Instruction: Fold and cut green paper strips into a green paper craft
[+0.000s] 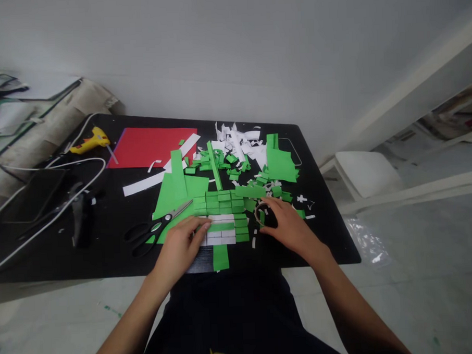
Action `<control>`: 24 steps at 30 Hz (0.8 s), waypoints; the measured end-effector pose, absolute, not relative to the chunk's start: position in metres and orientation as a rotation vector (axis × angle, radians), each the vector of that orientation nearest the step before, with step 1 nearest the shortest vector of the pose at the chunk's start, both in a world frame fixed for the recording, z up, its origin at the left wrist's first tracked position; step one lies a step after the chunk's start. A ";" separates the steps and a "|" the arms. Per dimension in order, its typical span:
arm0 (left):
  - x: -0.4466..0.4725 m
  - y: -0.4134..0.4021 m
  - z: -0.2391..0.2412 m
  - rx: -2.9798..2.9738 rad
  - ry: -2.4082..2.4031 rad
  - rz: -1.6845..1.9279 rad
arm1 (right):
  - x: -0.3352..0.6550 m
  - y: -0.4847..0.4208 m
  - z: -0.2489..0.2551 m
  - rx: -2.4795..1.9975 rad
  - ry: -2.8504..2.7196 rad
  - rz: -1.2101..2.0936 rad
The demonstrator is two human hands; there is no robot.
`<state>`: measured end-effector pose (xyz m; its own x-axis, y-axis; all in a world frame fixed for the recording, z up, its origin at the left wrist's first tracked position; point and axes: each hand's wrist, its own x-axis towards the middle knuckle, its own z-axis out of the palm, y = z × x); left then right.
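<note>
A patchwork of folded green and white paper pieces (223, 236) lies at the table's front edge. My left hand (185, 241) rests on its left side, thumb and index finger closed at the end of a narrow green paper strip (222, 226). The exact fingertip contact is hard to see. My right hand (285, 224) grips a thin ring-shaped roll of tape (257, 215) upright between thumb and fingers, just right of the patchwork. Black-handled scissors (160, 224) lie open beside my left hand, partly on a green sheet (199, 185).
Green scraps (215, 159) and crumpled white paper (238, 140) are heaped behind. A red sheet (150, 144), a yellow glue gun (91, 141), a black tool (80, 212) and a white cable (80, 191) occupy the left. A white stool (363, 171) stands right of the black table (332, 240).
</note>
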<state>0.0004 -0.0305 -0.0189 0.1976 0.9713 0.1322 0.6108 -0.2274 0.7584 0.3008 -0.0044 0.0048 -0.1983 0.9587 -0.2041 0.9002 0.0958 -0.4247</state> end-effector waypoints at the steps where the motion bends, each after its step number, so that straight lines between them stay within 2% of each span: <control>1: 0.001 -0.029 -0.019 1.968 1.477 0.848 | 0.300 -0.004 0.005 -1.906 -2.235 0.701; 8: -0.027 -0.029 -0.012 2.022 1.713 0.815 | 0.306 -0.006 0.006 -1.833 -2.190 0.608; 14: -0.089 -0.034 -0.010 1.934 2.076 0.466 | 0.315 -0.005 0.018 -1.675 -2.073 0.580; 18: -0.114 -0.036 -0.017 1.960 2.097 0.345 | 0.311 -0.004 0.023 -1.543 -1.936 0.707; 24: -0.098 -0.037 -0.011 1.939 2.064 0.460 | 0.289 -0.010 0.025 -1.350 -1.719 1.004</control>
